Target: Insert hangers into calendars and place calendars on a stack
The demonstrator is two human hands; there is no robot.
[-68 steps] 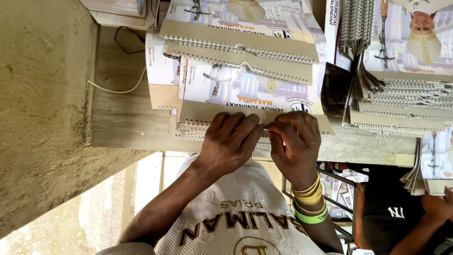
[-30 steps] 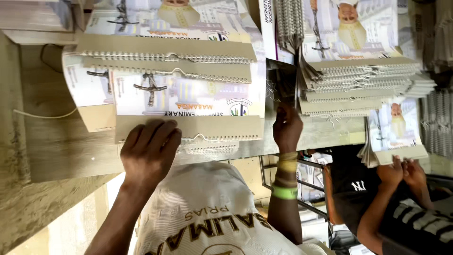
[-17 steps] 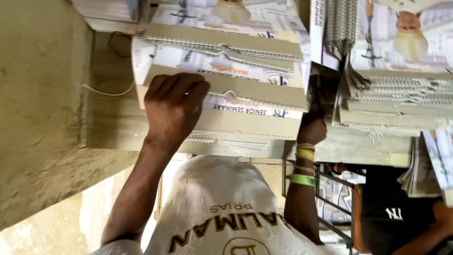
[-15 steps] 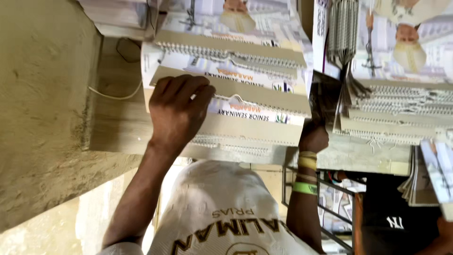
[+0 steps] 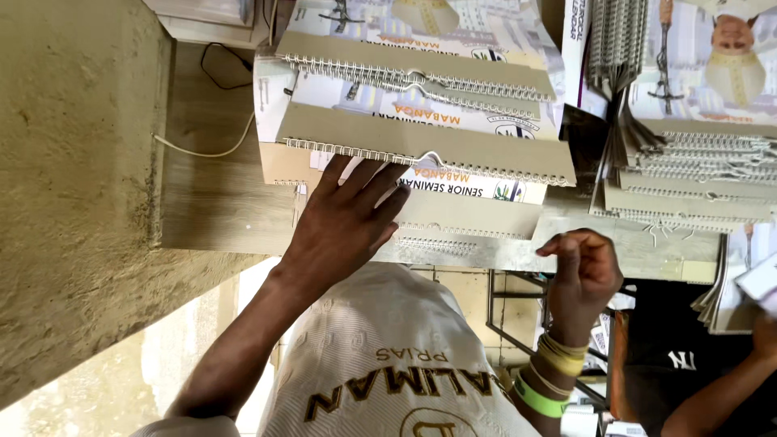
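A stack of wire-bound calendars [image 5: 453, 150] with brown card backs lies fanned on the wooden table [image 5: 218, 202]. My left hand [image 5: 344, 222] lies flat on the nearest calendar [image 5: 469, 214], fingers spread, fingertips just under a wire binding with a hanger loop. My right hand [image 5: 583, 267], with yellow and green wristbands, hovers at the table's near edge to the right of the stack. Its fingers are curled and nothing shows in them.
A second pile of bound calendars [image 5: 696, 178] lies to the right. Another person's arm [image 5: 720, 396] in dark clothes reaches in at the lower right. A white cable [image 5: 202, 150] runs across the table beside a rough concrete wall [image 5: 73, 202].
Both hands were together at the near binding. My left hand then slid up flat onto the stack, and my right hand left the stack's right side and dropped to the table edge.
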